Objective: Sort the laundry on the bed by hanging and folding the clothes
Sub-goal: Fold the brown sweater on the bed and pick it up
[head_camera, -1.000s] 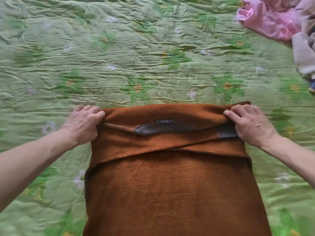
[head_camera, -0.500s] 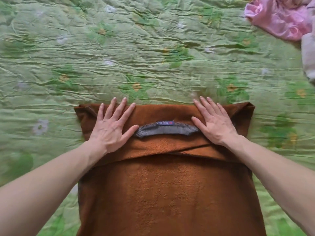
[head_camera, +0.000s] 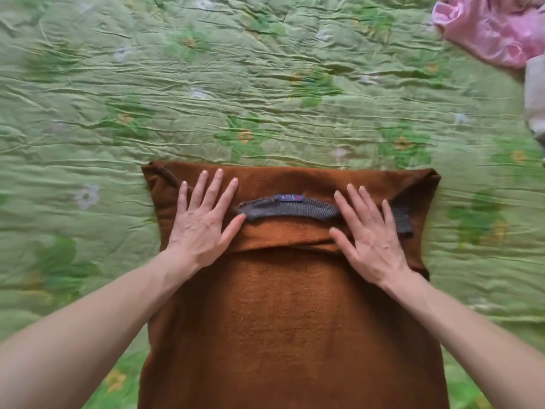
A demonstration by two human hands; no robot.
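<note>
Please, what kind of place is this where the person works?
Most likely a bedroom at home. The brown sweater lies on a green flowered quilt that looks like bedding, and more loose clothes, such as a pink garment, wait at the far right.

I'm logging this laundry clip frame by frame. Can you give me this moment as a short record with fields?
surface: green floral quilt
garment: brown sweater, lying flat, top part folded over
collar: grey ribbed band with a blue label, between the hands
left hand: flat on the fold, fingers spread
right hand: flat on the fold, fingers straight
other laundry: pink cloth at the far right corner, apart from the sweater
stage: fold being pressed down
</note>
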